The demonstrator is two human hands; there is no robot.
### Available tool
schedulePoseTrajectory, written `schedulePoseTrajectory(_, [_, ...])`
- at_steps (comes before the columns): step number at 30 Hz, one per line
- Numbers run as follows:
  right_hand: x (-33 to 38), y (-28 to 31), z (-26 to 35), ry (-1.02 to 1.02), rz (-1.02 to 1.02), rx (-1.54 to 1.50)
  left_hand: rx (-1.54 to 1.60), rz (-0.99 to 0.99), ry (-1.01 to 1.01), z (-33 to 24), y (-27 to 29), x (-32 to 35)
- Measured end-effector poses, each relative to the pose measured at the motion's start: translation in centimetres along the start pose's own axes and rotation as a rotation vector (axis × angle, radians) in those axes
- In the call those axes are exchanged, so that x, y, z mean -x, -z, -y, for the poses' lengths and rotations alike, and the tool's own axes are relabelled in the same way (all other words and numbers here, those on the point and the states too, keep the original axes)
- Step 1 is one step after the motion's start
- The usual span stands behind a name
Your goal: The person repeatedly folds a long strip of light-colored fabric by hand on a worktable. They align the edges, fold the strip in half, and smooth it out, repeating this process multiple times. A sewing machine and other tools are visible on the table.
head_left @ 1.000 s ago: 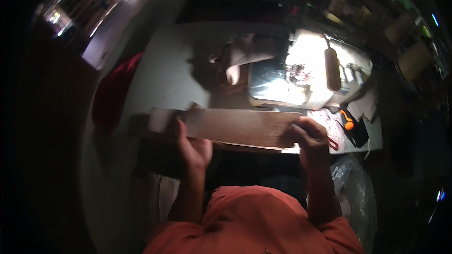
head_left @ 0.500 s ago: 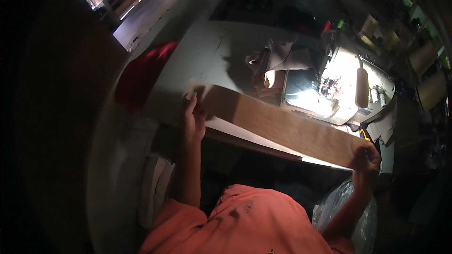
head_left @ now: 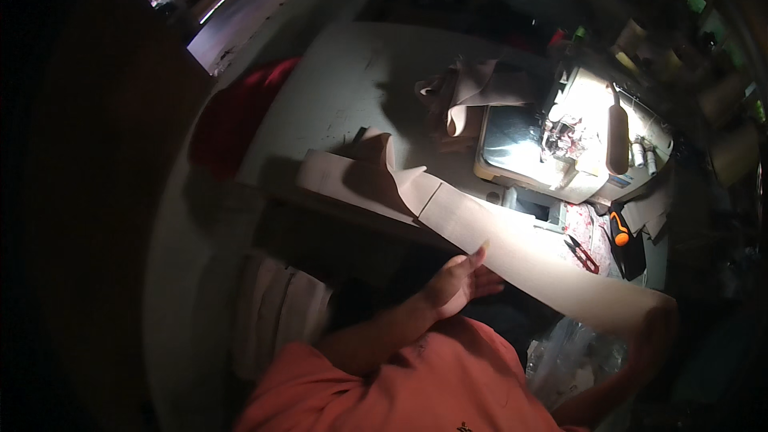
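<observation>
A long pale fabric strip [head_left: 512, 240] runs slantwise across the front of the table, with a dark seam line across it left of middle. Its left part lies bunched and folded on the table edge. At the strip's near edge is my left hand [head_left: 458, 284], thumb up against the cloth and fingers stretched out below, not wrapped round it. On the right, my right hand [head_left: 652, 334], in shadow, grips the strip's end. A lit sewing machine [head_left: 580, 136] stands just beyond the strip.
Red-handled thread snips [head_left: 582, 256] and a black tool with an orange part [head_left: 620, 228] lie right of the strip. Crumpled cloth pieces [head_left: 476, 100] sit left of the machine. Red cloth [head_left: 244, 116] hangs at the table's left. A clear plastic bag [head_left: 576, 356] is below right.
My left hand has let go of the strip's left end and moved right to its middle. That end has dropped onto the table, folded. My right hand has moved down and right with its end.
</observation>
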State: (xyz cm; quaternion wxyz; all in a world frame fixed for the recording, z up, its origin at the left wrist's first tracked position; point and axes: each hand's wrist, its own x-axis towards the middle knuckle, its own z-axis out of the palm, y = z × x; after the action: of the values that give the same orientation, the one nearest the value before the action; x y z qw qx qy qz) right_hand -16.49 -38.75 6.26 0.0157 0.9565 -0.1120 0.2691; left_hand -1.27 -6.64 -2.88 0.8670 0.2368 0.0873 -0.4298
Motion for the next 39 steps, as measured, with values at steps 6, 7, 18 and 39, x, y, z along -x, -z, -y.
schedulePoseTrajectory(6, [4.0,2.0,-6.5,0.189,-0.102,0.193,0.007,-0.127,-0.208,-1.0,-0.8,0.1])
schedulePoseTrajectory(7, [4.3,2.1,-6.6,0.181,-0.108,0.183,0.005,-0.141,-0.250,-1.3,-0.5,0.6])
schedulePoseTrajectory(18, [-1.3,-0.2,0.5,-0.093,-0.055,-0.232,-0.426,-0.202,-0.907,-7.3,-2.1,3.4])
schedulePoseTrajectory(39, [-9.3,-5.5,19.0,-0.169,0.672,-1.763,-1.369,0.126,-0.326,-9.3,-9.2,-0.5])
